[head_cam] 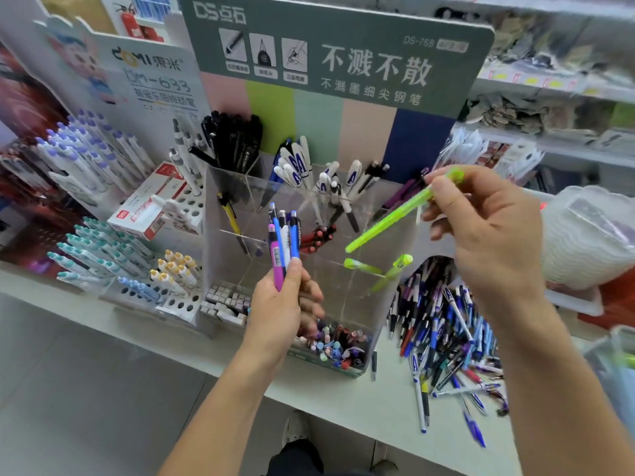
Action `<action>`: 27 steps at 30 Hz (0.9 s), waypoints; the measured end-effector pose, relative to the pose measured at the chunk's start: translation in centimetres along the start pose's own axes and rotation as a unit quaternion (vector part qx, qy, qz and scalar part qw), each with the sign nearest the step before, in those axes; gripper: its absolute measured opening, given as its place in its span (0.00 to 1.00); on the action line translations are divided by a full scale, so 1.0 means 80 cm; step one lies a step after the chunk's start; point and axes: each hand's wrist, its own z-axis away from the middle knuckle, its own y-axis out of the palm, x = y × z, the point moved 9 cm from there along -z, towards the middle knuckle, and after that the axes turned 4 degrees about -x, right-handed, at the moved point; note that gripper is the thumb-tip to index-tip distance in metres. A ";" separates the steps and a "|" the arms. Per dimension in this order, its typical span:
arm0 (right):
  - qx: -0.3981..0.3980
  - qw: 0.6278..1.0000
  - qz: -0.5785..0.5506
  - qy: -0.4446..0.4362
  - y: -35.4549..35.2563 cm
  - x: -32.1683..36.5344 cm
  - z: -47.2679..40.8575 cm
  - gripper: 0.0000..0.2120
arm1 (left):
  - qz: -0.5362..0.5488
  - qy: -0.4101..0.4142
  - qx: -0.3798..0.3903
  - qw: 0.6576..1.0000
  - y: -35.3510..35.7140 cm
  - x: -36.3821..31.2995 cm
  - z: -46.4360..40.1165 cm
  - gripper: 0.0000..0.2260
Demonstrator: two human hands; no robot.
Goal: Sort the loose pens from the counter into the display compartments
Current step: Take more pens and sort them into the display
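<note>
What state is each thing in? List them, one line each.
Left hand: grip closed round a bunch of pens.
Bunch of pens: upright, held.
Right hand: pinches the green pen.
Green pen: tilted, tip down over the clear display box.
Clear display box: open-topped, partly filled.
Loose pens: piled unsorted on the counter.

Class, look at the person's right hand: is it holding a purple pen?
No. The right hand pinches a lime-green pen above the clear display; the purple pen sits in the left hand.
</note>
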 end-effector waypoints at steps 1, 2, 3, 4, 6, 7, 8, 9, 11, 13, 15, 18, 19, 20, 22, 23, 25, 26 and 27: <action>-0.022 0.998 0.044 -0.051 -0.018 0.010 -0.002 0.05 | -0.011 0.007 -0.014 1.000 -0.004 0.002 -0.002 0.14; -0.019 0.991 0.098 -0.086 -0.023 0.013 -0.002 0.05 | -0.019 0.011 -0.018 1.000 -0.004 0.004 -0.004 0.13; 0.004 0.981 0.159 -0.109 -0.017 0.010 0.000 0.05 | -0.024 0.013 -0.017 0.999 -0.002 0.006 -0.003 0.13; 0.038 0.967 0.222 -0.121 -0.004 -0.001 0.003 0.05 | -0.029 0.014 -0.012 0.999 0.004 0.008 -0.002 0.12; 0.101 0.937 0.312 -0.122 0.023 -0.034 0.012 0.04 | -0.038 0.018 0.005 0.999 0.019 0.008 0.004 0.13; 0.115 0.930 0.331 -0.112 0.030 -0.048 0.015 0.06 | -0.037 0.019 0.016 0.999 0.027 0.008 0.008 0.13; 0.115 0.929 0.337 -0.098 0.032 -0.059 0.018 0.09 | -0.030 0.016 0.027 0.999 0.035 0.009 0.011 0.13; 0.108 0.933 0.331 -0.088 0.030 -0.066 0.020 0.13 | -0.020 0.012 0.038 0.999 0.043 0.009 0.013 0.13; 0.101 0.942 0.309 -0.085 0.028 -0.066 0.026 0.16 | 0.003 -0.003 0.064 0.998 0.057 0.011 0.017 0.13; 0.137 0.937 0.308 -0.091 0.038 -0.066 0.032 0.18 | 0.036 -0.026 0.093 0.995 0.072 0.012 0.020 0.13; 0.188 0.907 0.363 -0.100 0.054 -0.071 0.035 0.18 | 0.064 -0.045 0.106 0.991 0.081 0.009 0.021 0.13; 0.219 0.878 0.412 -0.110 0.073 -0.073 0.035 0.10 | 0.070 -0.038 0.081 0.994 0.072 0.003 0.019 0.13; 0.211 0.883 0.405 -0.112 0.076 -0.072 0.035 0.08 | 0.063 -0.031 0.071 0.995 0.066 0.004 0.016 0.13; 0.188 0.895 0.389 -0.110 0.073 -0.071 0.034 0.06 | 0.054 -0.023 0.065 0.996 0.059 0.004 0.015 0.14; 0.105 0.925 0.351 -0.103 0.054 -0.070 0.029 0.06 | 0.042 -0.007 0.067 0.997 0.047 0.004 0.012 0.15; 0.074 0.934 0.337 -0.096 0.045 -0.071 0.028 0.06 | 0.051 -0.003 0.074 0.996 0.041 0.003 0.011 0.15; 0.073 0.934 0.339 -0.082 0.042 -0.073 0.029 0.06 | 0.070 -0.007 0.096 0.993 0.033 0.003 0.012 0.13; 0.083 0.924 0.364 -0.080 0.044 -0.073 0.032 0.08 | 0.068 -0.009 0.107 0.992 0.029 0.003 0.013 0.13; 0.080 0.911 0.395 -0.088 0.044 -0.067 0.035 0.09 | 0.063 -0.009 0.117 0.991 0.024 0.003 0.014 0.14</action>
